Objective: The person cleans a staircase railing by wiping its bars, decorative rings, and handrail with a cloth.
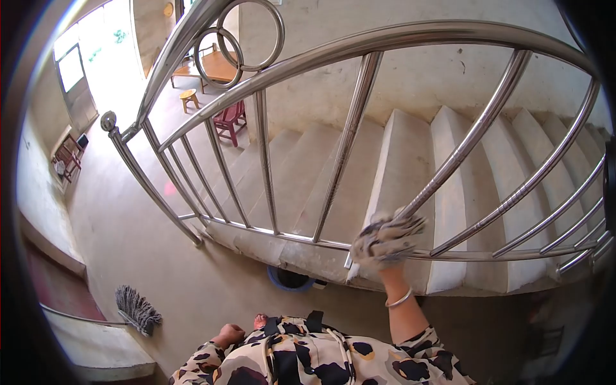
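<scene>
one grey cloth [388, 239] is clamped in the right hand [389, 262], held at the lower end of a bar [441, 175] of the metal railing [443, 28] beside the steps [405, 160]. the left hand [230, 335] is held near the shirt [321, 359]; whether it is closed cannot be told.

Right arm [405, 316] reaches forward; left hand [230, 335] hangs low.

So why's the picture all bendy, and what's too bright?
Head view: lines bow, likely from a wide lens, and the edges fade to black; the doorway glares white; the rail has shiny streaks; the lower right is dark.
</scene>
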Motion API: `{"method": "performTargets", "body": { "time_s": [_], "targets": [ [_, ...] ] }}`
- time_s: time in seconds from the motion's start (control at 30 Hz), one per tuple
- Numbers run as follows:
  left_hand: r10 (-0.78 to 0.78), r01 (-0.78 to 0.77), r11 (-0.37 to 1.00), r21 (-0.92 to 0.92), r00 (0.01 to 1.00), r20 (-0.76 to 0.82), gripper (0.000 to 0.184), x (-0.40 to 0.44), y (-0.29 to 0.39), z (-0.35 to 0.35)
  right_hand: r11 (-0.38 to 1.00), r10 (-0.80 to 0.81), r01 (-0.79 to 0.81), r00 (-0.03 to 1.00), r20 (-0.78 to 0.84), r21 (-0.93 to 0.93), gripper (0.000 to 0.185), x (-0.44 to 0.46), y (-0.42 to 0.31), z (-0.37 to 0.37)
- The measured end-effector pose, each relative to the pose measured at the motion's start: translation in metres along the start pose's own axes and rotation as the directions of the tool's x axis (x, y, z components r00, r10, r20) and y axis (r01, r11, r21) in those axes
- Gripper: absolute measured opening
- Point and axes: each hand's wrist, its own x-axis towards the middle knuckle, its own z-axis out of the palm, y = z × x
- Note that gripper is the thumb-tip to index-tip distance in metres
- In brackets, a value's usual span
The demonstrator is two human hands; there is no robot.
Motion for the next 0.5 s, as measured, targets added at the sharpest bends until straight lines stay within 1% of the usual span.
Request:
{"method": "performTargets", "body": {
  "time_s": [0.03, 0.07, 0.13, 0.2, 0.23, 0.27, 0.3, 0.33, 0.4, 0.43, 0.47, 0.5],
  "targets": [
    [-0.007, 0.007, 0.999, -0.038, 1.000, 0.013, 0.024, 0.002, -0.001, -0.001, 0.999, 0.011, -0.008, 0.998, 0.061, -0.044, 0.030, -0.013, -0.003, 0.003],
    [-0.012, 0.014, 0.997, -0.077, 1.000, 0.024, 0.023, 0.003, -0.001, -0.002, 0.999, 0.010, -0.007, 0.998, 0.059, -0.046, 0.030, -0.024, -0.003, 0.002],
    [-0.007, 0.008, 0.997, -0.073, 1.000, 0.007, 0.023, -0.001, 0.013, -0.009, 0.992, 0.065, -0.044, 0.982, 0.180, -0.119, 0.036, -0.039, -0.003, 0.002],
    [-0.010, 0.010, 0.998, -0.068, 1.000, -0.007, 0.024, -0.012, 0.027, -0.017, 0.991, 0.122, -0.094, 0.926, 0.358, -0.096, 0.036, -0.046, -0.004, -0.005],
    [-0.016, 0.017, 0.993, -0.115, 1.000, 0.010, 0.023, -0.017, 0.035, -0.023, 0.992, 0.124, -0.114, 0.901, 0.415, -0.048, 0.036, -0.042, -0.006, -0.011],
    [-0.021, 0.025, 0.987, -0.162, 0.999, 0.027, 0.023, -0.018, 0.040, -0.026, 0.992, 0.115, -0.128, 0.887, 0.447, -0.002, 0.036, -0.034, -0.010, -0.018],
    [-0.018, 0.022, 0.986, -0.168, 1.000, 0.024, 0.023, -0.017, 0.041, -0.026, 0.992, 0.089, -0.122, 0.891, 0.445, 0.045, 0.037, -0.024, -0.015, -0.027],
    [-0.011, 0.016, 0.985, -0.171, 0.999, 0.030, 0.023, -0.016, 0.041, -0.025, 0.992, 0.050, -0.092, 0.909, 0.413, 0.084, 0.037, -0.011, -0.021, -0.035],
    [-0.004, 0.010, 0.985, -0.172, 0.999, 0.035, 0.023, -0.014, 0.039, -0.023, 0.994, -0.094, 0.080, 0.971, 0.219, 0.073, 0.037, 0.028, -0.034, -0.048],
    [-0.012, 0.016, 0.987, -0.163, 1.000, 0.026, 0.023, -0.013, 0.038, -0.021, 0.982, -0.190, 0.190, 0.978, 0.091, 0.002, 0.037, 0.051, -0.039, -0.054],
    [-0.019, 0.021, 0.988, -0.154, 1.000, 0.013, 0.023, -0.013, 0.039, -0.022, 0.958, -0.276, 0.272, 0.961, -0.032, -0.090, 0.037, 0.077, -0.042, -0.058],
    [0.005, -0.002, 0.977, -0.211, 1.000, 0.012, 0.024, -0.024, 0.043, -0.028, 0.934, -0.347, 0.326, 0.926, -0.149, -0.145, 0.037, 0.105, -0.042, -0.061]
  ]
}}
